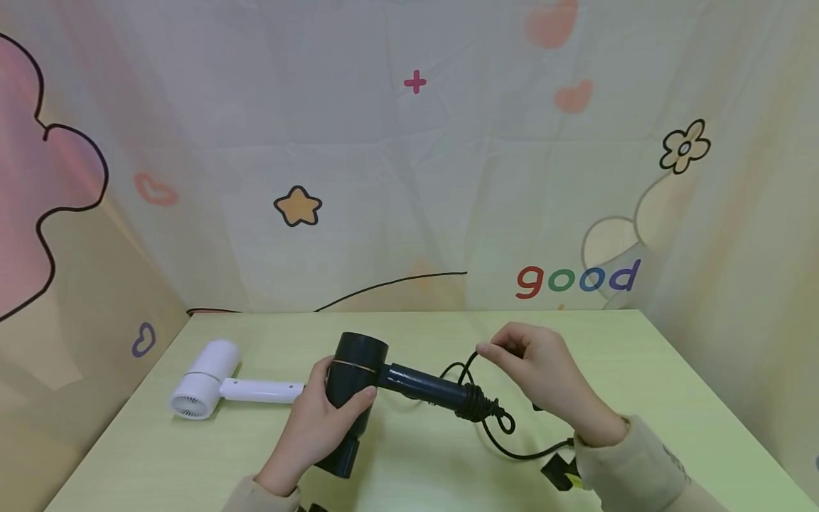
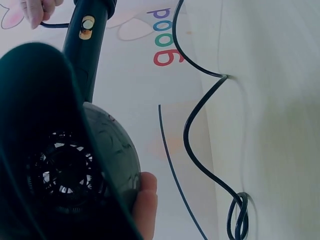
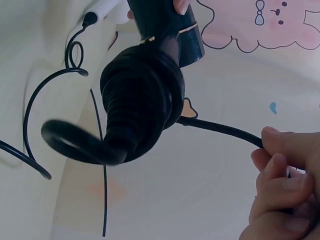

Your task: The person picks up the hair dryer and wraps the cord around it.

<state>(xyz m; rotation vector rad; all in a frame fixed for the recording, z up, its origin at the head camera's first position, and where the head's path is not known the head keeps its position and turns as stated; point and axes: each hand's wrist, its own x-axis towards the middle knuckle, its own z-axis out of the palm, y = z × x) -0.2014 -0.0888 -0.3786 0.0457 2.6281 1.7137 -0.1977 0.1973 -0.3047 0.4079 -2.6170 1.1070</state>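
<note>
In the head view my left hand (image 1: pixel 329 419) grips the barrel of a black hair dryer (image 1: pixel 358 370), thumb across its front. The dryer's handle points right, with black cord (image 1: pixel 475 403) wound in several turns around its end. The right hand (image 1: pixel 534 370) pinches a stretch of this cord between thumb and fingertips, right of the handle. From the right wrist view, that stretch of cord (image 3: pixel 225 130) runs taut from the windings to the fingers (image 3: pixel 287 185). The left wrist view looks into the dryer's open nozzle (image 2: pixel 65 170), and a button (image 2: pixel 87 24) shows on the handle.
A white hair dryer (image 1: pixel 207 377) lies on the pale green table (image 1: pixel 256 455) at the left, its handle end hidden behind my left hand. Its black cord (image 3: pixel 75 52) trails along the table. A printed curtain (image 1: pixel 384 178) hangs behind the table's back edge.
</note>
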